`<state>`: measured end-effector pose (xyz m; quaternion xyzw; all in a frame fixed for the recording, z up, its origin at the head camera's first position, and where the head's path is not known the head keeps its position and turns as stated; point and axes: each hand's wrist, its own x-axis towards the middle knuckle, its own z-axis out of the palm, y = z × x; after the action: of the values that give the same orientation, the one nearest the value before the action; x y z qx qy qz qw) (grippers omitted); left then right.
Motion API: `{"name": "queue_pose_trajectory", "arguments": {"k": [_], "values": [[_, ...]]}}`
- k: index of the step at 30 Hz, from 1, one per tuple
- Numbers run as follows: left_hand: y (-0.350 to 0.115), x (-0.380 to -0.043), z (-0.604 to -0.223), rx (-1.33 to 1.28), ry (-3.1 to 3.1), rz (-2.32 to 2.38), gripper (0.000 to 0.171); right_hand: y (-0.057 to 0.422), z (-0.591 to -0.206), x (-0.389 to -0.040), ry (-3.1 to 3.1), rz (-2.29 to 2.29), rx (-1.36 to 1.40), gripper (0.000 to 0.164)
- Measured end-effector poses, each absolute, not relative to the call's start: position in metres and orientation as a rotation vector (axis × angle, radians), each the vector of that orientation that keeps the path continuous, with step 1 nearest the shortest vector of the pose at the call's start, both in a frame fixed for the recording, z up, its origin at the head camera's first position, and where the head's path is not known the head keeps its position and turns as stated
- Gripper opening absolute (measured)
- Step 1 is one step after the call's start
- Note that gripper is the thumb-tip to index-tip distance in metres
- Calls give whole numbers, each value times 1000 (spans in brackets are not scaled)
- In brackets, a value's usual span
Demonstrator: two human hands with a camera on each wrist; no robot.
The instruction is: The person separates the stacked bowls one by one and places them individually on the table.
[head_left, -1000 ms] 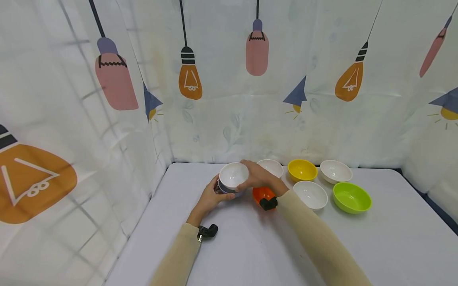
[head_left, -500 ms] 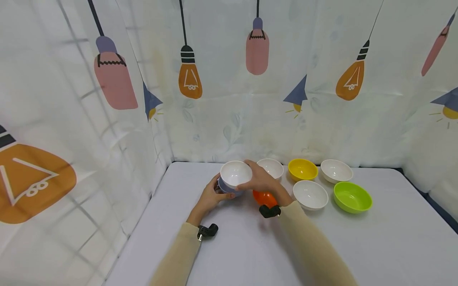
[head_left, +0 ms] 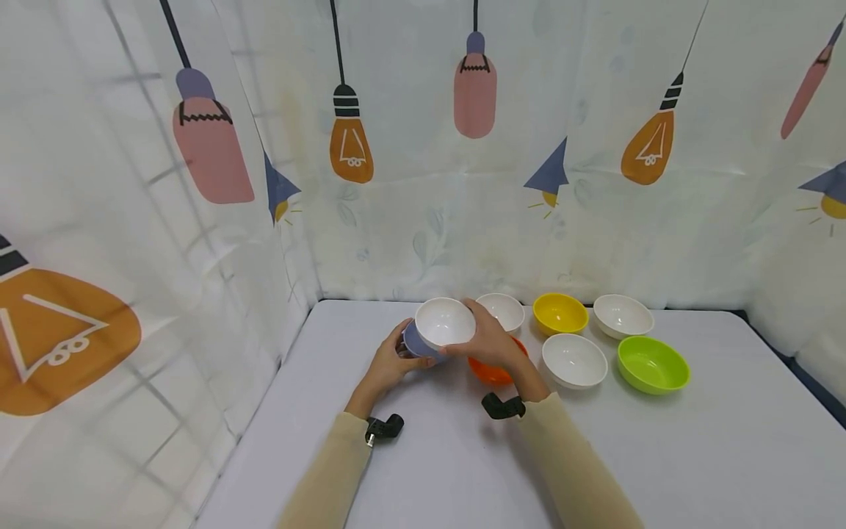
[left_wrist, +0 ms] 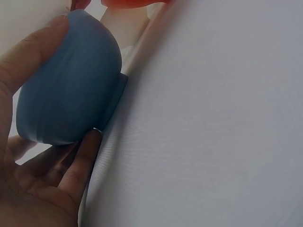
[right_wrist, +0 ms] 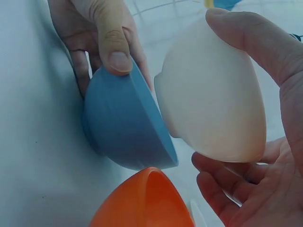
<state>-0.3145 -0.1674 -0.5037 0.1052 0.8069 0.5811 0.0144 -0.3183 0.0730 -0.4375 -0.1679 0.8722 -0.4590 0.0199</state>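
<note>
My left hand (head_left: 388, 367) grips a blue bowl (head_left: 415, 342) by its side, thumb near the rim and fingers around the lower wall. In the left wrist view the blue bowl (left_wrist: 71, 80) stands on its foot close to the table. A white bowl (head_left: 446, 320) is held in my right hand (head_left: 497, 344), thumb on one side and fingers on the other. It overlaps the blue one in the head view. From the right wrist, the white bowl (right_wrist: 210, 94) appears with its foot right at the blue bowl's rim. An orange bowl (head_left: 490, 373) sits below my right hand, partly hidden by it.
Right of my hands stand a white bowl (head_left: 502, 312), a yellow bowl (head_left: 560, 314), another white bowl (head_left: 623, 317), a nearer white bowl (head_left: 574, 361) and a green bowl (head_left: 653, 365). They rest on a white table (head_left: 449, 470) before a patterned curtain (head_left: 410, 220).
My right hand has lifted the white bowl and shifted it right, off the blue bowl, so more of the blue bowl shows. The left hand has stayed in place.
</note>
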Motion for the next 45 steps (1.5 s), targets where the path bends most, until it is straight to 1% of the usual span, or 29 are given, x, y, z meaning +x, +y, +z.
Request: {"name": "queue_pose_trajectory", "arguments": {"k": [8, 11, 18, 21, 29, 41, 45], "values": [[-167, -316, -503, 299, 2555, 1790, 99, 79, -441, -309, 2713, -1456, -575, 101], [-168, -316, -500, 292, 2587, 1777, 97, 80, -439, -306, 2708, -1454, -573, 103], [-172, -319, -497, 241, 2647, 1684, 103, 82, -441, -300, 2720, -1425, -531, 109], [-173, -323, -497, 216, 2656, 1652, 102, 83, -444, -300, 2733, -1400, -541, 109], [-175, -337, -495, 178, 2692, 1606, 94, 81, -444, -298, 2733, -1383, -573, 106], [-176, -357, -489, 185, 2632, 1591, 89, 80, -450, -301, 2763, -1333, -620, 102], [-175, -362, -486, 175, 2604, 1588, 91, 80, -450, -299, 2775, -1309, -614, 102]]}}
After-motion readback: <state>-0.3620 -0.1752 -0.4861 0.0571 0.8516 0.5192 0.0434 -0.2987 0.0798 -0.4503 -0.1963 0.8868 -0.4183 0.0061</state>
